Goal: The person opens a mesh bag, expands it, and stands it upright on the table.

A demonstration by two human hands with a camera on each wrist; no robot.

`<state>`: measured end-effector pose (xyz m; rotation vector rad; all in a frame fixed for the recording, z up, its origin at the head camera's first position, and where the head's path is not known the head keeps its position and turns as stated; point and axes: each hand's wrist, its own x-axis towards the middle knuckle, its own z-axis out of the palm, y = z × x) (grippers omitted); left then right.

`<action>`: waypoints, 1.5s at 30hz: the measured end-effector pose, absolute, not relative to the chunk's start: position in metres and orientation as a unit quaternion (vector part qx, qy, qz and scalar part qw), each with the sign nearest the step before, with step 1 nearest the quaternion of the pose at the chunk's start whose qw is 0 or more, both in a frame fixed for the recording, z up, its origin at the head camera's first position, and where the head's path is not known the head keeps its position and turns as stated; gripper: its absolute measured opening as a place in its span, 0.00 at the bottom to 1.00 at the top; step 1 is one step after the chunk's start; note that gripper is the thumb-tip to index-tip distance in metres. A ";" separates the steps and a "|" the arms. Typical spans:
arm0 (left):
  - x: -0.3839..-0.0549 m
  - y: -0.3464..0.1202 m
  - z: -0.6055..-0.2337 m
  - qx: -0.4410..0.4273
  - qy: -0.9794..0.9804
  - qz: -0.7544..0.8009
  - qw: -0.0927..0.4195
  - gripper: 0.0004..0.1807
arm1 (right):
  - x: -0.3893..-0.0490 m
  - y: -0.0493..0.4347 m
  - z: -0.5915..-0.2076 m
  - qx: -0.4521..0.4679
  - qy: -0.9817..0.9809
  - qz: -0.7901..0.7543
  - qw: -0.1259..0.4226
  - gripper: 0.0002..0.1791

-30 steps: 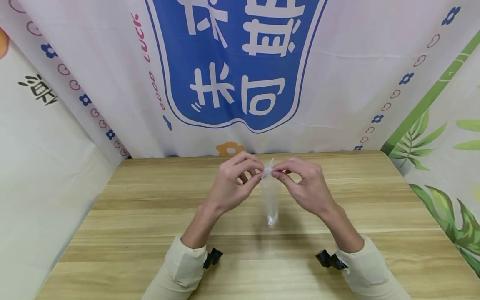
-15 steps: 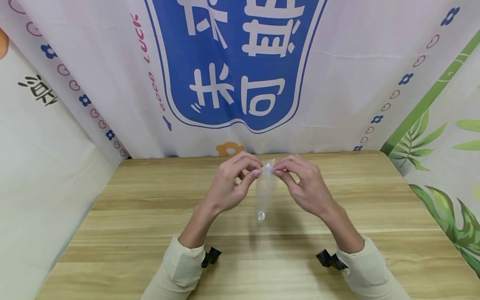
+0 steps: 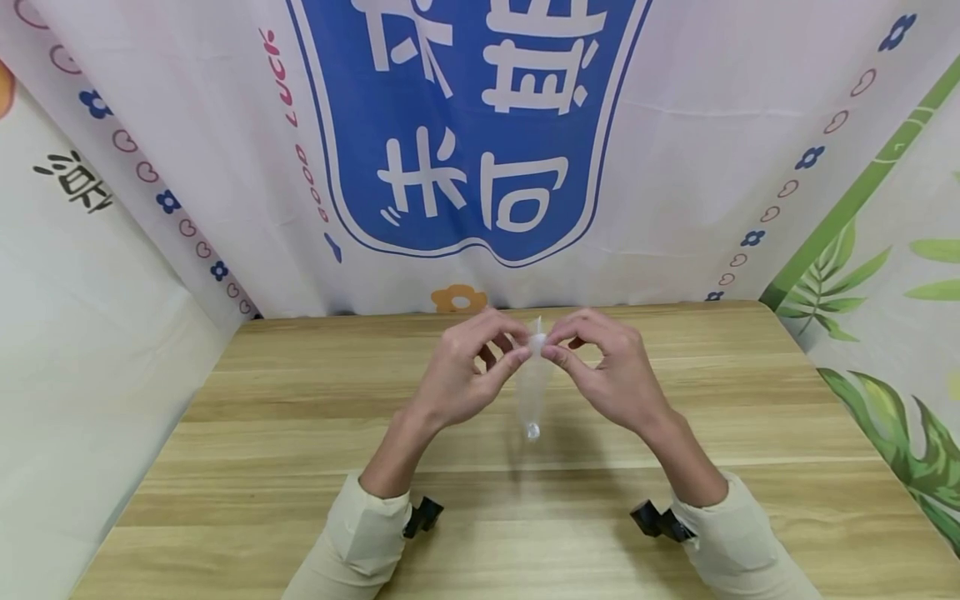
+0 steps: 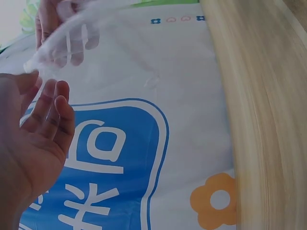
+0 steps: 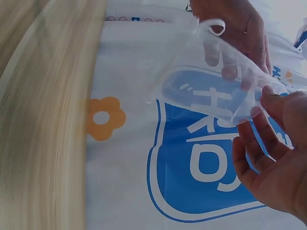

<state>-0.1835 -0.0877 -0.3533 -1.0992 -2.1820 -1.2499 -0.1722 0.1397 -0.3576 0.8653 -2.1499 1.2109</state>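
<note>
Fingers [image 3: 495, 322] of left hand [image 3: 467, 367] and right hand [image 3: 619, 367] pinch clear plastic [image 3: 532, 392], its loop [image 5: 221, 21] visible only from right wrist.

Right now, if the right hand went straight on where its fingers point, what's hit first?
The clear plastic bag the right hand pinches, then likely the left hand just opposite; the gap's depth is hard to judge.
</note>
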 end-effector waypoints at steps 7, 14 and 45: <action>-0.184 -0.088 -0.353 -0.406 -0.771 -0.449 0.196 0.03 | -0.173 0.141 -0.358 0.331 -0.794 0.444 0.251 0.07; -0.186 -0.091 -0.354 -0.401 -0.770 -0.455 0.199 0.03 | -0.173 0.146 -0.355 0.319 -0.805 0.443 0.231 0.08; -0.185 -0.097 -0.352 -0.440 -0.788 -0.409 0.131 0.05 | -0.172 0.151 -0.351 0.243 -0.867 0.429 0.076 0.19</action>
